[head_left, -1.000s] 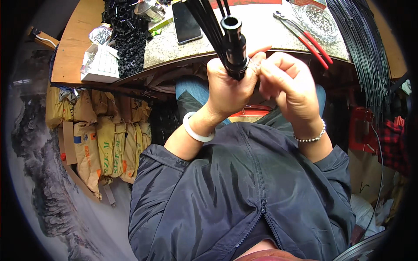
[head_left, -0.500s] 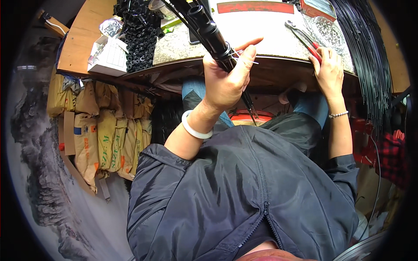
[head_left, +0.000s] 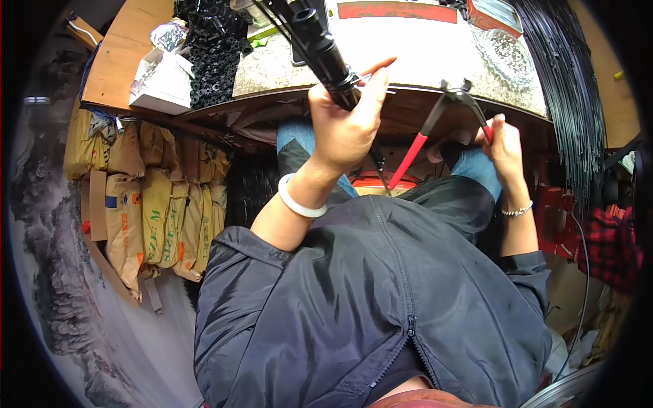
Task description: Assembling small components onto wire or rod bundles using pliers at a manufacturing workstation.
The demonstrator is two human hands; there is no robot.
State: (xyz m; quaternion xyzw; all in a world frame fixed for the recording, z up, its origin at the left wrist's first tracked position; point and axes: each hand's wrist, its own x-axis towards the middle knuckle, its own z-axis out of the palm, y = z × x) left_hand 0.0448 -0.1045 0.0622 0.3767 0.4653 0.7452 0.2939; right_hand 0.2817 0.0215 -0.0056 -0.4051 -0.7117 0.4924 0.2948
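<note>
My left hand [head_left: 343, 132] is wrapped round a bundle of black tubes and thin rods, which looks like an umbrella frame [head_left: 325, 60]. The bundle slants over the table edge, its thin lower end reaching down between my knees. Fine pale wire [head_left: 386, 91] sticks out beside my left thumb and fingers. My right hand [head_left: 505, 146] grips one handle of red-handled pincers [head_left: 413, 149]. These are held in front of the table edge, jaws upward and handles spread wide. The other handle hangs free, pointing down to the left.
Many long thin black rods [head_left: 578, 88] hang over the table's right side. Beside them sits a clear dish [head_left: 507, 58]. Small black plastic parts [head_left: 214, 78] and a white box [head_left: 160, 85] are at the left. Filled sacks [head_left: 126, 224] stand below on the left.
My right hand has lifted the pincers off the tabletop and drawn them toward me; their handles have spread apart. My left hand still holds the black bundle, shifted slightly left and lower.
</note>
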